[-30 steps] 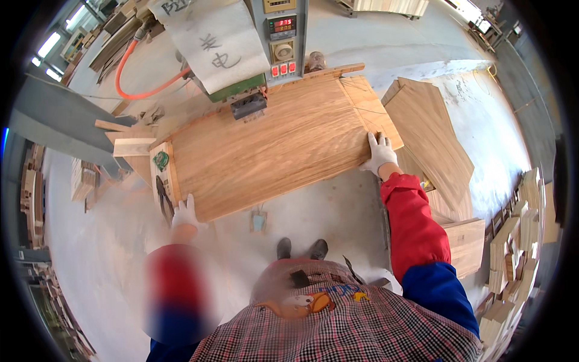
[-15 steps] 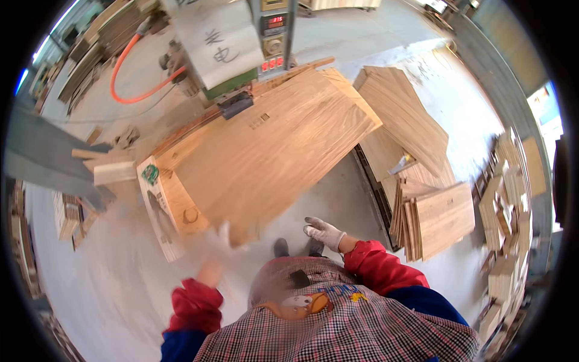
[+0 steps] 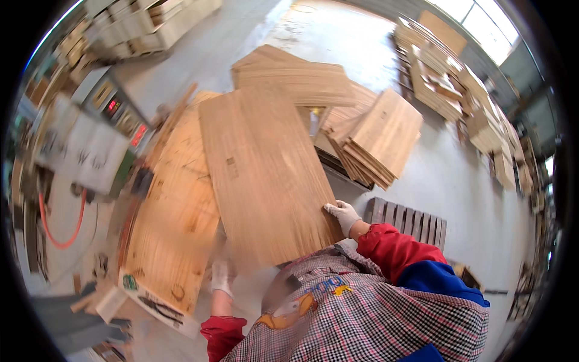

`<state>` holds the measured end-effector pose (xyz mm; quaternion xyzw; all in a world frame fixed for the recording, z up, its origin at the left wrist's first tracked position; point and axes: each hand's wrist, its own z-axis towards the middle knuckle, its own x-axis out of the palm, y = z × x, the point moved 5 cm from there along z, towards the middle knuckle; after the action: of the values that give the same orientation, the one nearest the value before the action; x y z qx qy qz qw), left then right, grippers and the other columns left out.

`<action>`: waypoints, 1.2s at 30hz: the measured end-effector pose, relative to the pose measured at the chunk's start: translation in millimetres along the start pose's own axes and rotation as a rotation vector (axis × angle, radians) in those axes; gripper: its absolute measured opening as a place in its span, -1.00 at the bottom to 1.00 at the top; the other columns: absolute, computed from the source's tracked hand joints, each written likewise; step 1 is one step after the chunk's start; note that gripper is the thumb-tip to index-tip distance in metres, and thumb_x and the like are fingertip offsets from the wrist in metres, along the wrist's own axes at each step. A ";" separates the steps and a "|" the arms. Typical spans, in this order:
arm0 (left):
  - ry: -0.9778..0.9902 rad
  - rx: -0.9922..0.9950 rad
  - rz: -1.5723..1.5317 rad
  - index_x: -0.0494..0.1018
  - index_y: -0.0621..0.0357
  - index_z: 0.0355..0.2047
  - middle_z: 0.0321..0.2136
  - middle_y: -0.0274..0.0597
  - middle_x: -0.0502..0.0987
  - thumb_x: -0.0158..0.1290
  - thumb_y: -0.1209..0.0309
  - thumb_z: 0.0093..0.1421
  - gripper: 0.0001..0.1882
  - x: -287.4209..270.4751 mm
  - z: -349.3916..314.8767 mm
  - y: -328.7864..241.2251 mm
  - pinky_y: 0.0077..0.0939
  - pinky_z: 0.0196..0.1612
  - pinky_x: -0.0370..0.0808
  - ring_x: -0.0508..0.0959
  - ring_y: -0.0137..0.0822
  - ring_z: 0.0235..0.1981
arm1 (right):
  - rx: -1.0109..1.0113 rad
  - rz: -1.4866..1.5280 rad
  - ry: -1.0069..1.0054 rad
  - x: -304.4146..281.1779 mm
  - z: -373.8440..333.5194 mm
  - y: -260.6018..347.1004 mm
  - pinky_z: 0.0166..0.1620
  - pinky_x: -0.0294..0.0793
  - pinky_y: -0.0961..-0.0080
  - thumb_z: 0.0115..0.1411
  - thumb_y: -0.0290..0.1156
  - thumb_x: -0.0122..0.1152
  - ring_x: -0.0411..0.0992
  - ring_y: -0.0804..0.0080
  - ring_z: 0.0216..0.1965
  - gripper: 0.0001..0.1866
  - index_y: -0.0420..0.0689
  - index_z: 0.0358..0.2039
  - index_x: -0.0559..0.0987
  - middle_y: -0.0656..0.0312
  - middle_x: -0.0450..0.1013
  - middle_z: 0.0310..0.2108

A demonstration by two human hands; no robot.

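A large brown wooden panel (image 3: 265,175) extends away from my body, partly over the right side of a pale wooden workbench (image 3: 172,223). My right hand (image 3: 344,217), in a white glove, is closed on the panel's near right edge, thumb on top and the other fingers hidden below. At the near left corner my left hand (image 3: 222,277), also gloved, grips the panel; blur and the board hide part of its fingers. Beyond the panel's far end lie more wooden panels (image 3: 295,81). Smaller boards (image 3: 386,136) make an uneven stack to the right.
A control box (image 3: 117,108) with red displays stands left of the workbench, near an orange hose (image 3: 63,241). Pliers (image 3: 160,306) rest on the bench's near end. A slatted pallet (image 3: 407,222) sits on the floor at right. Board stacks (image 3: 431,78) line the far right.
My view has swung right. The panel has turned and shifted off the workbench toward the piled panels. My right hand, free before, now holds its edge; my left hand remains at the near corner.
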<state>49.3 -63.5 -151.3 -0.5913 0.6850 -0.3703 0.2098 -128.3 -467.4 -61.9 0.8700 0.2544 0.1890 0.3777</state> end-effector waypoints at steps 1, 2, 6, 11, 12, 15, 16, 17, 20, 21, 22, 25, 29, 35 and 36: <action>0.060 0.200 0.151 0.20 0.23 0.03 -0.09 -0.14 0.36 0.04 0.32 0.13 -0.51 -9.7 21.3 17.6 -0.38 -0.04 0.36 0.40 -0.26 -0.11 | -0.028 -0.014 0.010 -5.8 -1.4 -1.5 -0.27 0.43 0.54 0.10 -0.30 0.22 0.42 0.54 -0.36 -0.68 -0.23 -0.20 0.47 0.27 0.47 -0.34; 0.062 0.285 0.341 0.18 0.25 0.05 -0.08 -0.13 0.35 0.05 0.38 0.12 -0.49 36.8 11.4 13.1 -0.40 -0.01 0.33 0.39 -0.26 -0.09 | -0.053 -0.018 -0.020 -30.4 -2.1 -11.9 -0.27 0.42 0.55 0.09 -0.30 0.23 0.42 0.54 -0.36 -0.67 -0.25 -0.20 0.48 0.26 0.47 -0.35; -0.053 0.394 0.537 0.16 0.32 0.07 -0.08 -0.11 0.34 0.03 0.55 0.07 -0.47 142.2 -13.3 -13.9 -0.50 0.04 0.26 0.35 -0.30 -0.08 | -0.103 -0.027 -0.173 -78.5 -10.9 -22.9 -0.30 0.35 0.63 0.11 -0.26 0.20 0.36 0.58 -0.40 -0.66 -0.30 -0.24 0.51 0.29 0.46 -0.39; 0.078 0.533 0.775 0.27 0.30 -0.05 -0.19 -0.16 0.42 0.07 0.51 0.05 -0.57 228.9 37.4 -34.6 -0.53 -0.09 0.36 0.42 -0.37 -0.22 | -0.104 0.083 -0.369 -137.9 -2.4 -27.1 -0.31 0.30 0.64 0.15 -0.20 0.13 0.32 0.59 -0.39 -0.63 -0.30 -0.26 0.52 0.31 0.44 -0.40; 0.080 0.586 0.788 0.31 0.30 -0.10 -0.24 -0.17 0.45 0.07 0.49 0.05 -0.62 247.0 51.7 -34.4 -0.52 -0.15 0.38 0.43 -0.37 -0.25 | -0.077 0.170 -0.397 -148.5 2.6 -32.5 -0.28 0.31 0.59 0.14 -0.19 0.13 0.33 0.55 -0.37 -0.63 -0.29 -0.24 0.52 0.29 0.44 -0.39; 0.274 0.331 0.906 0.35 0.31 -0.13 -0.26 -0.16 0.47 0.08 0.45 0.05 -0.64 356.1 42.6 -54.1 -0.51 -0.16 0.39 0.45 -0.37 -0.26 | -0.075 0.156 -0.578 -196.0 -9.4 -28.0 -0.17 0.33 0.51 0.14 -0.17 0.10 0.38 0.46 -0.29 -0.61 -0.26 -0.19 0.51 0.23 0.47 -0.30; 0.259 0.415 1.051 0.38 0.30 -0.16 -0.30 -0.14 0.50 0.09 0.38 0.06 -0.65 380.0 53.5 -49.3 -0.50 -0.16 0.40 0.47 -0.36 -0.28 | -0.025 0.324 -0.622 -209.1 -7.5 -33.0 -0.14 0.33 0.45 0.13 -0.17 0.11 0.39 0.39 -0.27 -0.61 -0.23 -0.18 0.51 0.20 0.47 -0.28; 0.302 0.404 1.085 0.39 0.28 -0.15 -0.29 -0.09 0.51 0.08 0.30 0.04 -0.61 405.6 59.7 -44.6 -0.44 -0.16 0.40 0.49 -0.27 -0.26 | 0.013 0.393 -0.641 -223.1 -3.5 -37.1 -0.13 0.34 0.44 0.13 -0.17 0.12 0.38 0.39 -0.25 -0.61 -0.22 -0.17 0.51 0.19 0.47 -0.27; 0.401 0.355 1.217 0.42 0.23 -0.19 -0.29 0.03 0.53 0.06 0.11 -0.01 -0.52 485.0 59.2 -34.0 -0.35 -0.16 0.42 0.54 -0.12 -0.23 | 0.117 0.561 -0.672 -265.0 1.8 -46.8 -0.12 0.34 0.38 0.12 -0.17 0.12 0.36 0.37 -0.19 -0.61 -0.20 -0.16 0.50 0.18 0.46 -0.22; 0.426 0.303 1.217 0.41 0.23 -0.17 -0.28 0.02 0.53 0.06 0.13 0.00 -0.52 498.5 68.7 -23.3 -0.36 -0.16 0.42 0.53 -0.14 -0.22 | 0.116 0.552 -0.705 -275.8 3.7 -44.7 -0.12 0.34 0.38 0.13 -0.18 0.11 0.36 0.36 -0.19 -0.61 -0.21 -0.16 0.50 0.18 0.45 -0.21; 0.447 0.248 1.216 0.40 0.23 -0.16 -0.27 0.01 0.53 0.07 0.15 0.01 -0.53 509.2 84.7 -7.5 -0.37 -0.15 0.42 0.53 -0.15 -0.22 | 0.119 0.540 -0.735 -285.0 4.9 -42.7 -0.12 0.34 0.38 0.13 -0.18 0.10 0.36 0.36 -0.19 -0.61 -0.21 -0.15 0.49 0.18 0.45 -0.21; 0.514 0.173 1.139 0.34 0.23 -0.07 -0.20 -0.02 0.50 0.07 0.24 0.04 -0.52 533.0 115.3 29.0 -0.41 -0.11 0.40 0.50 -0.20 -0.18 | 0.074 0.327 -0.797 -313.8 13.3 -37.1 -0.12 0.33 0.39 0.15 -0.22 0.05 0.35 0.36 -0.18 -0.62 -0.22 -0.11 0.46 0.18 0.43 -0.19; 0.641 0.099 0.991 0.21 0.26 0.06 -0.03 -0.10 0.38 0.07 0.47 0.08 -0.48 587.0 105.1 34.9 -0.48 0.04 0.29 0.37 -0.27 -0.01 | 0.004 0.262 -0.870 -365.6 56.1 -64.2 -0.10 0.32 0.45 0.18 -0.31 -0.01 0.34 0.38 -0.17 -0.62 -0.21 -0.03 0.39 0.18 0.42 -0.18; 0.735 0.047 0.700 0.19 0.26 0.09 0.02 -0.12 0.33 0.02 0.55 0.09 -0.48 650.9 143.3 35.5 -0.46 0.13 0.22 0.31 -0.26 0.07 | -0.078 0.298 -0.945 -405.0 120.5 -2.0 -0.03 0.31 0.47 0.15 -0.52 -0.10 0.35 0.36 -0.13 -0.62 -0.23 0.01 0.33 0.15 0.40 -0.12; 0.764 0.003 0.620 0.19 0.26 0.10 0.06 -0.11 0.30 0.04 0.53 0.08 -0.45 665.1 139.4 29.5 -0.44 0.17 0.17 0.27 -0.25 0.11 | -0.076 0.277 -0.952 -408.9 128.2 12.5 -0.01 0.30 0.46 0.14 -0.52 -0.10 0.35 0.35 -0.12 -0.61 -0.22 0.02 0.33 0.16 0.40 -0.12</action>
<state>-10.3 -741.0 -162.4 -0.1815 0.8561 -0.4818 0.0448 -384.5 -786.0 -190.8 0.8710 -0.0716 -0.1717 0.4547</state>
